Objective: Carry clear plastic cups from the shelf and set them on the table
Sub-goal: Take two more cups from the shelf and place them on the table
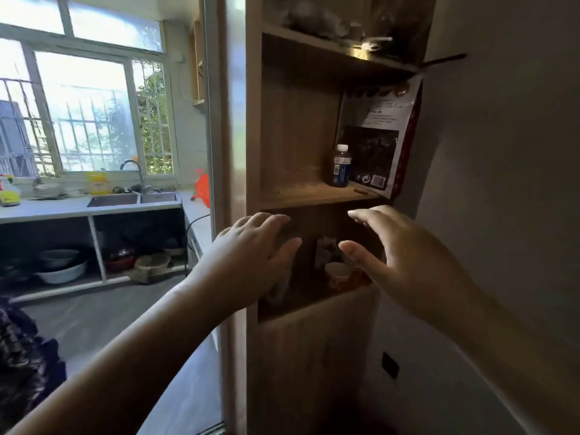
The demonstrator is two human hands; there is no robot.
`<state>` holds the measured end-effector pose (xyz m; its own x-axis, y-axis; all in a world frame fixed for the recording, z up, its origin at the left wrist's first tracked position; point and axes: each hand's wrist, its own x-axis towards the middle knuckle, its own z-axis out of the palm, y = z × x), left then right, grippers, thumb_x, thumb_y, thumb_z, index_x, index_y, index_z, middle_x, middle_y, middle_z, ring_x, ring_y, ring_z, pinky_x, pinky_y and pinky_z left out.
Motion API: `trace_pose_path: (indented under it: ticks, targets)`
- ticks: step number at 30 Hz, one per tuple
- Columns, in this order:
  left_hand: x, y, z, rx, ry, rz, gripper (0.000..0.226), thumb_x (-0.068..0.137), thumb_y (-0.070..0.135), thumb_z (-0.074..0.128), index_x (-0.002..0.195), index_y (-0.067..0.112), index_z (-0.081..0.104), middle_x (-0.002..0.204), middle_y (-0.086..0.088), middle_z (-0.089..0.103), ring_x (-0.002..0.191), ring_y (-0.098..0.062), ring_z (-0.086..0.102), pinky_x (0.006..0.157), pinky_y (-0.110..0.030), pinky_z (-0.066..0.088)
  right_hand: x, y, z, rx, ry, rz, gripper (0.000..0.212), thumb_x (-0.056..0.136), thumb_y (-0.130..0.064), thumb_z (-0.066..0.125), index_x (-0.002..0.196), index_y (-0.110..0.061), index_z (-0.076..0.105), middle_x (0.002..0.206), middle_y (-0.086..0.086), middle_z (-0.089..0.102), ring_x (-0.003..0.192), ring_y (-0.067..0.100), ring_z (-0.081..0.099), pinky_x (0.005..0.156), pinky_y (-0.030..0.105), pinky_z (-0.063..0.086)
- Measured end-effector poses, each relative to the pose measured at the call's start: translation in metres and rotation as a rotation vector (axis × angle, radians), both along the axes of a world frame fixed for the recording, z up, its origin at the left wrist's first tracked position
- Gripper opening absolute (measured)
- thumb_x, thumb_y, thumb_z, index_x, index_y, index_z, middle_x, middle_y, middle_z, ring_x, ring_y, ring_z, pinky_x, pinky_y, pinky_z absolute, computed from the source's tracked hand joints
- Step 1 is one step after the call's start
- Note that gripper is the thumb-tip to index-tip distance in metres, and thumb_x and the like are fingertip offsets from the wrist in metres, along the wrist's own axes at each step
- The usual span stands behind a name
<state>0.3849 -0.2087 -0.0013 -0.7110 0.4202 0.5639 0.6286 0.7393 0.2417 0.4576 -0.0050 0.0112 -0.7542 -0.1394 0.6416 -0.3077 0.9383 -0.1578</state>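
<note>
Both of my hands reach into the dark lower compartment of a tall wooden shelf unit [317,197]. My left hand [251,255] is at the compartment's left side with its fingers spread and nothing clearly in it. A faint clear shape, possibly a plastic cup [277,290], shows just below that hand. My right hand [405,255] hovers at the right side, fingers apart and curved. Between the hands stands a small white-rimmed cup [337,271] with blurred items behind it. The compartment is too dark to make out more.
On the shelf above stand a dark bottle [341,166] and a large red-edged bag [379,133]. The top shelf holds blurred items. A kitchen lies to the left, with a sink [131,199], counter, bowls below and grey floor. A wall is on the right.
</note>
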Motion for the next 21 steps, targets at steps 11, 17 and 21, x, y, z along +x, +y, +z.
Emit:
trace_pose_path:
  ticks: [11,17,21]
  targets:
    - [-0.142,0.061,-0.007,-0.02,0.007,-0.004,0.053,0.088,0.052,0.039,0.132,0.024,0.04,0.136,0.002,0.049,0.127,-0.017,0.041,0.1,-0.034,0.034,-0.144,0.06,-0.026,-0.037,-0.04,0.036,0.064,0.079,-0.065,0.033,0.131,-0.028,0.042,0.13,-0.014,0.048,0.112,-0.007,0.037,0.081,0.009,0.03]
    - [-0.201,0.084,-0.003,-0.023,0.032,0.062,0.053,0.089,0.048,0.042,0.135,0.021,0.038,0.137,0.002,0.047,0.129,-0.016,0.036,0.101,-0.03,0.032,-0.242,0.092,-0.024,-0.071,-0.011,0.113,0.05,0.082,-0.056,0.042,0.123,-0.028,0.049,0.122,-0.009,0.054,0.105,-0.002,0.041,0.083,0.017,0.034]
    - [-0.246,0.105,0.002,0.015,0.045,0.084,0.053,0.088,0.042,0.049,0.135,0.021,0.038,0.137,0.002,0.047,0.125,-0.013,0.04,0.1,-0.023,0.029,-0.319,0.114,-0.021,-0.061,-0.006,0.197,0.039,0.087,-0.038,0.054,0.124,-0.027,0.049,0.126,-0.007,0.051,0.115,0.002,0.038,0.091,0.021,0.031]
